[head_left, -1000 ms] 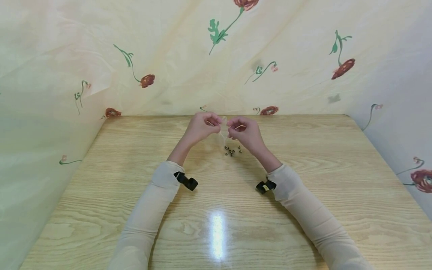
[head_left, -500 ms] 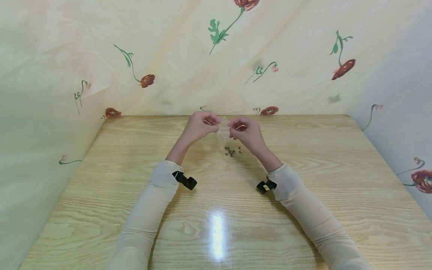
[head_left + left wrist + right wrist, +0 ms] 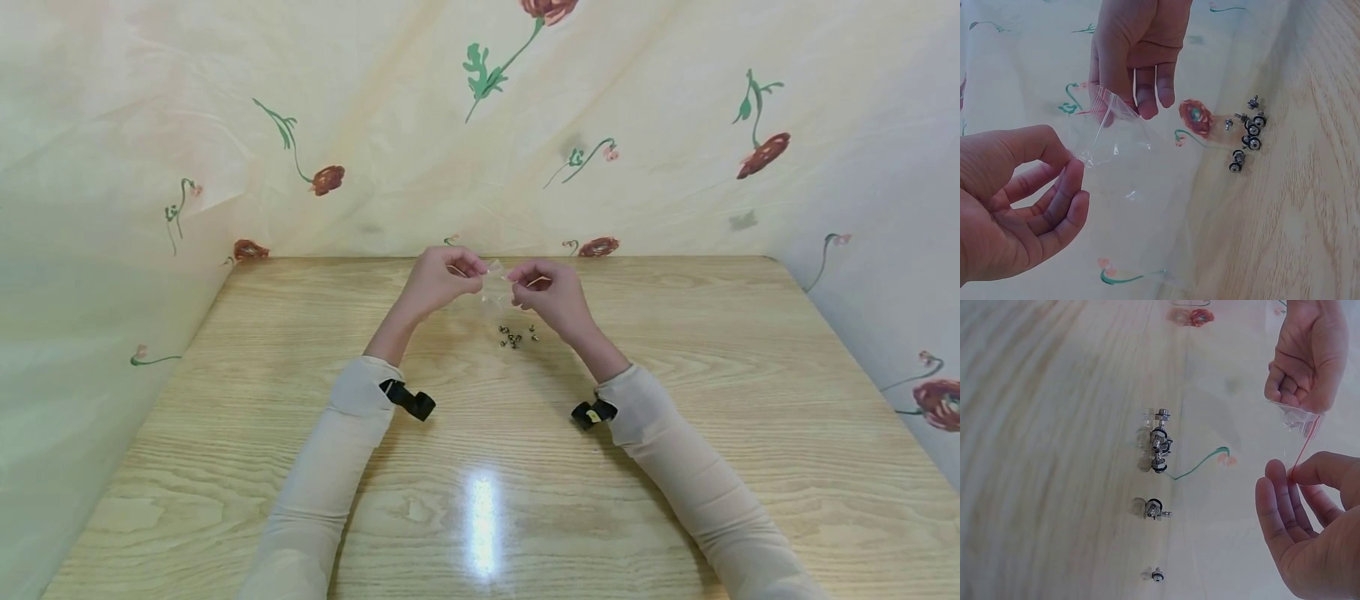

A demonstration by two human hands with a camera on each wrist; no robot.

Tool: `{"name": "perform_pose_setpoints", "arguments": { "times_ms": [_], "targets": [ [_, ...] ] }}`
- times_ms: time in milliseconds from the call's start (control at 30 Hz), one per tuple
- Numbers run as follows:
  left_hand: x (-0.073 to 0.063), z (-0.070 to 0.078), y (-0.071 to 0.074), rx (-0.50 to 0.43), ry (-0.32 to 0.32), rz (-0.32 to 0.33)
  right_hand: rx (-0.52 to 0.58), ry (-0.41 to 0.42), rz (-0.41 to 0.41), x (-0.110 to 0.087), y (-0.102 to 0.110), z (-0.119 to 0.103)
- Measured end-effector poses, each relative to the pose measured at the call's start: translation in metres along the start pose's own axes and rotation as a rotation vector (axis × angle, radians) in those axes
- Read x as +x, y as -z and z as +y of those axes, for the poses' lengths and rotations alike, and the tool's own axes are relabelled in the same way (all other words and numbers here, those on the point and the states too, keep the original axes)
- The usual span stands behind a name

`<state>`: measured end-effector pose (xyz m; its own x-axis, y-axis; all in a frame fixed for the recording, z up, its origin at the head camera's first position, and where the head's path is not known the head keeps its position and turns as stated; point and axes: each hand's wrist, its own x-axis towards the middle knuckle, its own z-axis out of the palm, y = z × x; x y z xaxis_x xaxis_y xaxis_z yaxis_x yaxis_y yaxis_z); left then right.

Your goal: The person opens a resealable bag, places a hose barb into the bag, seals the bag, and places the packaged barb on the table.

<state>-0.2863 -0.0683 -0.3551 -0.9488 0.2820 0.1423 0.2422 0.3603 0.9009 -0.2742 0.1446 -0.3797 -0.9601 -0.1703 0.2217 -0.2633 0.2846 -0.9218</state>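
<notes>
A small clear zip-lock bag (image 3: 1125, 169) with a red line along its mouth hangs between the two hands. My left hand (image 3: 442, 282) pinches one top corner of it between thumb and forefinger. The opposite corner is pinched by my right hand (image 3: 549, 296), its other fingers loosely bent in the right wrist view. Just below the bag, on the table, lie several small metal fittings (image 3: 513, 337) with black rings. The left wrist view shows these fittings (image 3: 1252, 128) close together, to the right of the bag. No contents show through the clear plastic.
The wood-grain table (image 3: 480, 433) reaches back to a pale flower-printed cloth (image 3: 420, 125), which also hangs at both sides. Black wrist straps with cameras (image 3: 408, 400) sit over the light sleeves. A bright light reflection lies on the near tabletop.
My left hand has shifted slightly left and the right hand barely to the right, so the gap between them is wider. The bag now looks more spread out. The fittings have not moved.
</notes>
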Motion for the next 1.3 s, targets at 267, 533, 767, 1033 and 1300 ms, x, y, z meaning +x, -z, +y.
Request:
{"name": "perform_pose_setpoints", "arguments": {
  "times_ms": [267, 533, 767, 1033, 1300],
  "targets": [
    [-0.0007, 0.0001, 0.0025, 0.02, -0.001, 0.004, -0.018, -0.001, -0.007, 0.0, 0.001, 0.0001],
    [-0.0007, -0.0007, 0.0043, 0.039, 0.009, 0.006, -0.05, -0.003, -0.007, -0.0002, 0.004, 0.0015],
    [-0.0003, -0.0023, 0.006, 0.06, -0.003, 0.005, -0.082, 0.012, -0.021, 0.0004, 0.0064, 0.0001],
    [0.0006, -0.0035, 0.0061, 0.057, -0.013, -0.003, -0.074, 0.006, -0.048, 0.0017, 0.0093, -0.0003],
    [-0.0001, -0.0012, 0.0043, 0.054, -0.029, -0.012, -0.044, 0.02, -0.05, 0.0017, 0.0097, -0.0012]
  ]
}}
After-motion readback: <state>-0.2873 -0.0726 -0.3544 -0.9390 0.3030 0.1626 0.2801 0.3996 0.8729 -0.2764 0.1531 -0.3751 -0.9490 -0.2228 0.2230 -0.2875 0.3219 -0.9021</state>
